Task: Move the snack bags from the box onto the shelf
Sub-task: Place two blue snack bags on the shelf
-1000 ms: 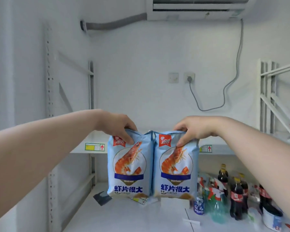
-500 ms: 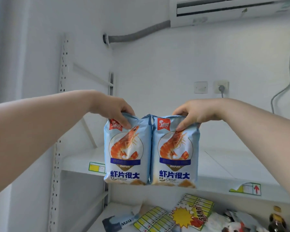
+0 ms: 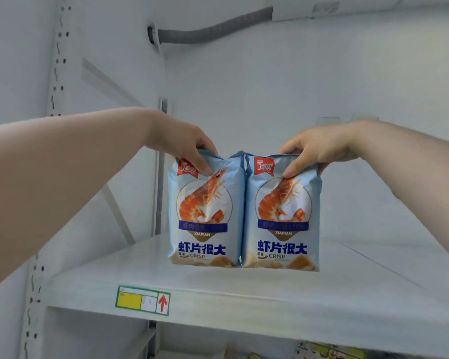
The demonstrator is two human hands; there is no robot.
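1. The shelf (image 3: 218, 288), a white metal board, is seen with two snack bags standing on it or just above it; contact at their bottom edges cannot be told for certain.
2. The left bag (image 3: 205, 211) and the right bag (image 3: 280, 213) are held upright, side by side and touching, a little back from the shelf's front edge.
3. The left hand (image 3: 182, 143) is closed in a pinch grip on the top seam of the left bag, and the right hand (image 3: 314, 149) is closed likewise on the top of the right bag; nothing else is held.
4. The step in hand is judged to be the setting down. It would be done well if both bags were lowered until their bases sit flat, kept pressed together so neither tips, and released only once they stand by themselves, fronts facing out.
5. On each bag a prawn picture is printed, with "XIAPIAN", large Chinese characters and "CRISP" beneath it, and a red logo at the top corner.
6. A price tag (image 3: 143, 300) with a yellow panel and a red upward arrow is fixed to the shelf's front edge; its small print cannot be read.
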